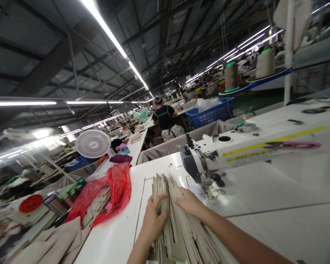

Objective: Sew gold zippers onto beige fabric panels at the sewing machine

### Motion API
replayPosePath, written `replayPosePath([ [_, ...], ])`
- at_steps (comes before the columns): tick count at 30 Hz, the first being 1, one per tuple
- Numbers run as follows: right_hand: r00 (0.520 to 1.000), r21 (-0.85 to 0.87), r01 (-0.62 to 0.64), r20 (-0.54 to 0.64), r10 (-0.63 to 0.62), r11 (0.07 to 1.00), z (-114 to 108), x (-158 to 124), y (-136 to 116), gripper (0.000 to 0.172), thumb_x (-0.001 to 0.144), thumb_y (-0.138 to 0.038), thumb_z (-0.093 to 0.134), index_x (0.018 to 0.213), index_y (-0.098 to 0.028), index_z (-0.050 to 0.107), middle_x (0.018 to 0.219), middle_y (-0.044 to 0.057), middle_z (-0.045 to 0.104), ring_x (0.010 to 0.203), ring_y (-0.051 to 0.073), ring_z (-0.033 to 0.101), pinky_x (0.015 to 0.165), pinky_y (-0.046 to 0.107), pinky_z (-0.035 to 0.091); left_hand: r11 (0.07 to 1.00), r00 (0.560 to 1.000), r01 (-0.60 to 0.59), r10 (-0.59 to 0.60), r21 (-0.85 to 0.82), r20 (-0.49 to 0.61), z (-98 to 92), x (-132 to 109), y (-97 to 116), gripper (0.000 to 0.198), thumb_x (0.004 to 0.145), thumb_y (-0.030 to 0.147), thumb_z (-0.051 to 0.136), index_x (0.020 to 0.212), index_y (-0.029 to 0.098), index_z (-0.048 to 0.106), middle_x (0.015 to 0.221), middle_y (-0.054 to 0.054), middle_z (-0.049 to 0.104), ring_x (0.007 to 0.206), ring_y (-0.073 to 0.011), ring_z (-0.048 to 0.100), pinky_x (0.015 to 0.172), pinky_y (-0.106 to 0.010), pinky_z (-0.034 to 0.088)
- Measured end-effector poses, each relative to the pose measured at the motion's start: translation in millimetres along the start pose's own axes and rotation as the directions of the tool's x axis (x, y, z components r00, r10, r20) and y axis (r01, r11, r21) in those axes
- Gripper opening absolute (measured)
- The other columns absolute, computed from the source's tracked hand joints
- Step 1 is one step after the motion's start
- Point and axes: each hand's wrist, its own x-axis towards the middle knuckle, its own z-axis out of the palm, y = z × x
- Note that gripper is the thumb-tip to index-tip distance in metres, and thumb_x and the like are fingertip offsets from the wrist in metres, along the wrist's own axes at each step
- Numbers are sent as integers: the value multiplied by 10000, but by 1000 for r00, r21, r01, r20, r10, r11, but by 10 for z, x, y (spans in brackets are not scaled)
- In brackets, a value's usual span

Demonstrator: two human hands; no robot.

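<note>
Left hand [154, 217] and right hand [191, 202] on thin beige pieces [182, 225].

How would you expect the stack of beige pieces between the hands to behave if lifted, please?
The beige pieces probably bend only a little, since their edges run mostly straight. They may well fan or slide apart, as gaps show between layers and no tie is visible around them.

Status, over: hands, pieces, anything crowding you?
Left hand gripping beige pieces; right hand against their right side, grip unclear. Pieces bundled, edges up. Machine close at right; red bag off left.
</note>
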Motion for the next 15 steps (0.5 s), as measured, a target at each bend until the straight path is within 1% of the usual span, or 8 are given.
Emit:
replayPosePath([
  [3,1000,29,-22,13,22,999,16,2,6,398,704,-243,545,1093,-176,600,1071,79,648,995,232,598,822,284,439,1000,1000,0,0,2,13,7,13,-29,496,668,123,456,1135,235,582,1244,-58,418,1226,-208,402,976,-257,354],
  [5,999,48,-32,21,31,998,28,8,10,398,709,-252,550,1098,-177,595,1058,74,654,984,228,602,812,285,444,1000,1000,17,-17,10,12,18,19,-41,482,672,134,464,1125,239,591,1268,-59,399,1266,-221,358,973,-265,359],
  [7,999,66,-40,26,38,997,42,18,16,395,713,-250,552,1097,-168,592,1052,75,655,970,222,607,801,285,449,999,1000,28,-28,23,-3,33,22,-48,450,693,168,482,1122,245,592,1272,-63,401,1292,-233,326,1000,-285,335],
  [9,999,81,-46,30,43,996,56,29,27,389,711,-242,555,1087,-148,591,1045,87,656,949,217,614,787,281,456,999,999,33,-33,33,-23,45,20,-48,389,738,265,506,1116,247,596,1262,-72,418,1322,-255,275,1046,-323,280],
  [11,998,92,-51,33,48,994,68,39,38,375,708,-230,559,1068,-134,593,1037,96,656,934,214,618,774,277,461,999,999,41,-40,27,-32,48,13,-37,394,770,418,511,1113,243,597,1246,-86,440,1345,-281,222,1074,-363,231],
  [13,998,99,-54,34,51,994,77,44,47,363,702,-224,567,1053,-133,597,1029,97,657,925,212,620,763,274,463,998,998,52,-51,19,-29,45,2,-14,472,763,539,500,1116,240,593,1227,-95,459,1351,-295,205,1069,-377,239],
  [15,998,103,-54,33,51,993,81,45,52,361,699,-221,570,1049,-136,599,1015,93,661,910,210,623,752,273,465,998,998,63,-62,27,-30,38,-10,16,507,734,568,526,1116,241,589,1216,-96,466,1345,-299,220,1054,-372,266],
])
